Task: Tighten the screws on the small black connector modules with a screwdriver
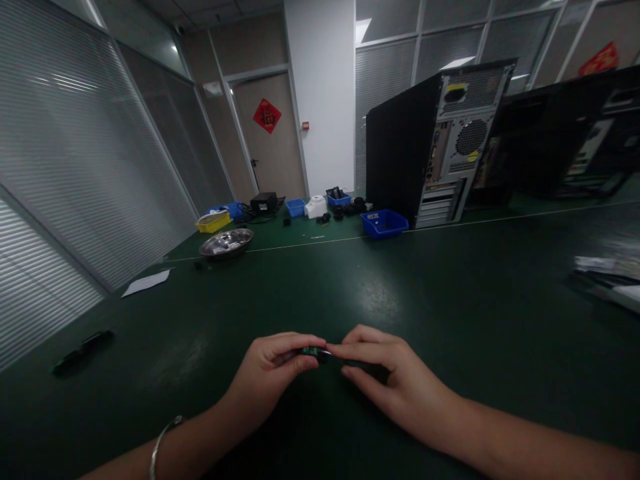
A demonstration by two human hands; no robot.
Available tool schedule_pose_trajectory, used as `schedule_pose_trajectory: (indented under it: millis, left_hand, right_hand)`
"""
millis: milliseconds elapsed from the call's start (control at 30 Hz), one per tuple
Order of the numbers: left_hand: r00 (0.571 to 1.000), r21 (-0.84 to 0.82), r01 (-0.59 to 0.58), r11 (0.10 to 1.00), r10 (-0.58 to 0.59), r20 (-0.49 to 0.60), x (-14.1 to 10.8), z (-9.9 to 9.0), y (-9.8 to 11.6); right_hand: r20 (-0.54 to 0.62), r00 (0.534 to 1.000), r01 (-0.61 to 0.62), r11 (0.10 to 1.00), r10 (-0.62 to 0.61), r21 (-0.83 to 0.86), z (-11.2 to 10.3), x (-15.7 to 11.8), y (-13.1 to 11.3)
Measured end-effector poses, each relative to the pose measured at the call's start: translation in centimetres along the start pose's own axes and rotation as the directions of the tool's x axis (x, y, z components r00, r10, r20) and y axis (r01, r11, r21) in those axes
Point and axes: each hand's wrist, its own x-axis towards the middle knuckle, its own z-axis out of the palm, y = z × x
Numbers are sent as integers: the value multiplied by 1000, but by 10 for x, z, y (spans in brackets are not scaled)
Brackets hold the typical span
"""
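Pinching small green circuit board point(311, 351) in left hand point(276, 368), over near middle of table point(300, 287). Gripping slim dark tool point(362, 365) in right hand point(403, 377), with bright tip at board's right end. Noting metal bowl point(227, 254) at far left, blue bin point(387, 231) beside black computer case point(400, 147) at far right.

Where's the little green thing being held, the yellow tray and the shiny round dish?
Little green thing point(311, 351): head view, on its visible green surface.
Yellow tray point(213, 227): head view, on its near wall.
Shiny round dish point(231, 253): head view, on its near side.
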Motion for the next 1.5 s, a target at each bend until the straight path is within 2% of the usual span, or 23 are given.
schedule_pose_trajectory:
  millis: [133, 233, 333, 400, 500, 700, 933, 1167, 1367, 1433, 1500]
  left_hand:
    - [999, -79, 44, 996, -44, -4, 0, 1, -1]
    - [999, 76, -48, 996, 50, -16, -1, 1, 1]
    - [987, 268, -159, 950, 161, 15, -3, 0, 3]
    - [983, 294, -184, 938, 184, 27, -3, 0, 3]
    - [987, 227, -162, 960, 161, 20, -2, -1, 1]
    - [999, 29, -47, 998, 47, 2, -1, 1, -2]
    - [1000, -46, 14, 999, -15, -8, -1, 2, 0]
    - [993, -198, 121, 973, -119, 21, 0, 4, -1]
    - [994, -120, 106, 987, -103, 25, 5, -2, -3]
    - [998, -47, 48, 998, -45, 53, 5, -5, -2]
    - [989, 95, -50, 994, 36, 144, 4, -7, 1]
  right_hand:
    - [-7, 1000, 8, 1000, -8, 7, 1, 0, 1]
    - [-4, 1000, 5, 1000, -5, 3, 1, 1, 2]
    - [5, 1000, 19, 1000, -19, -10, 1, 0, 2]
    - [-1, 1000, 16, 1000, -16, -10, 1, 0, 1]
    - [-9, 1000, 6, 1000, -6, 4, 1, 0, 1]
    - [-4, 1000, 2, 1000, -2, 6, 2, 1, 4]
    - [7, 1000, -5, 1000, 5, 6, 1, 1, 4]
    - [2, 1000, 7, 1000, -7, 30, 2, 2, 1]
    - [-25, 1000, -15, 999, 16, 35, 0, 2, 0]
    - [-56, 998, -14, 999, 17, 42, -1, 2, 0]
    - [-85, 996, -11, 999, 16, 49, -1, 3, 1]
